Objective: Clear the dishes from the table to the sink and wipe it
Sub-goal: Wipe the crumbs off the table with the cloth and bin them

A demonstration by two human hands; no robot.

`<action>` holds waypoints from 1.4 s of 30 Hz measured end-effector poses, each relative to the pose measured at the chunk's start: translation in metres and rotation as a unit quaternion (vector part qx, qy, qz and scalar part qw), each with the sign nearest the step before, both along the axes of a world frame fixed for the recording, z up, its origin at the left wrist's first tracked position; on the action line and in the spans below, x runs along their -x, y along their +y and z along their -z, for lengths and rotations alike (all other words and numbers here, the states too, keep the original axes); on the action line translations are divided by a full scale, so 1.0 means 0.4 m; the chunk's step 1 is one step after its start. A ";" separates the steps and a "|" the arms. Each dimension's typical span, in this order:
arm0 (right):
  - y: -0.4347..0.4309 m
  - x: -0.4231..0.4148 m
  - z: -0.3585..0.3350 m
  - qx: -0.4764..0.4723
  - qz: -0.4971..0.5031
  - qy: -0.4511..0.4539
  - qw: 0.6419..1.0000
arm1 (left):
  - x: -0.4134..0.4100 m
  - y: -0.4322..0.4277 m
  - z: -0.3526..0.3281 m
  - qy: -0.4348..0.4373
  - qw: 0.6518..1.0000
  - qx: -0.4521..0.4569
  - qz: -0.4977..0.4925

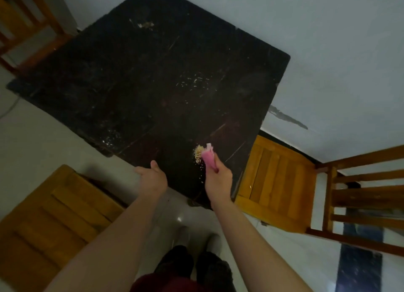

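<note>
- The right hand [218, 178] is closed around a rolled pink cloth [208, 157], whose free end is set against the worktop [131, 84] close to the near right corner.
- The left hand [153, 178] is held cupped at the near edge, fingers loosely parted and nothing gripped; whether the edge is touched cannot be told.
- A small heap of crumbs [198, 153] is seen touching the cloth's left side, so it lies between the two hands and nearer the right one.
- The heap's long axis runs from the worktop's interior toward the near edge, and a thin trail of grains is drawn out toward that edge.
- The coming move is judged to be a short sweep leftward and over the near edge, into the cupped left hand.
- Further out, scattered grains [192, 83] lie toward the right edge, more crumbs [111, 137] are seen by the left end of the near edge, and a pale patch [145, 25] is seen near the far corner.
</note>
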State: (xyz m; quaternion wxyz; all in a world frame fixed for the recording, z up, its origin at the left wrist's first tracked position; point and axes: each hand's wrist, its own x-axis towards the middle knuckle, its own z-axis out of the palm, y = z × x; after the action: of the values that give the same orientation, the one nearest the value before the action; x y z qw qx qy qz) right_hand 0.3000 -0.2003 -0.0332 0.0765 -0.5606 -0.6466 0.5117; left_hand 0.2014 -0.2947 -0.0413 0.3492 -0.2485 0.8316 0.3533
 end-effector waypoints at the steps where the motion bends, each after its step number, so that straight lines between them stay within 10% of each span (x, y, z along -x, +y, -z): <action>1: 0.021 -0.006 -0.002 -0.011 0.006 0.026 1.000 | 0.000 -0.002 0.005 0.001 1.000 -0.001 0.005; 9: 0.203 0.095 -0.010 -0.111 -0.111 -0.124 0.980 | 0.000 -0.012 0.034 0.028 0.999 -0.011 0.016; 19: 0.095 0.059 0.025 -0.086 -0.376 -0.033 0.922 | -0.005 0.001 0.037 0.072 0.997 0.015 0.034; 23: 0.118 0.005 -0.003 -0.061 -0.284 0.023 0.957 | -0.040 0.011 0.020 0.108 0.993 0.052 -0.013; 30: 0.157 -0.321 -0.070 -0.041 -0.095 0.110 0.989 | -0.286 0.123 -0.050 0.363 0.883 -0.030 0.297; 42: 0.010 -1.299 -0.039 -0.066 0.223 0.054 0.971 | -1.140 0.251 -0.056 0.257 0.707 -0.172 0.636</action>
State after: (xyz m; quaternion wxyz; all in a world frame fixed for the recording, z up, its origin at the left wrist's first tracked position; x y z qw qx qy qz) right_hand 0.8198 -0.1961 -0.0177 0.2599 -0.6558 -0.5327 0.4676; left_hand 0.6574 -0.1944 -0.0188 0.3001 0.5043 0.7751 0.2342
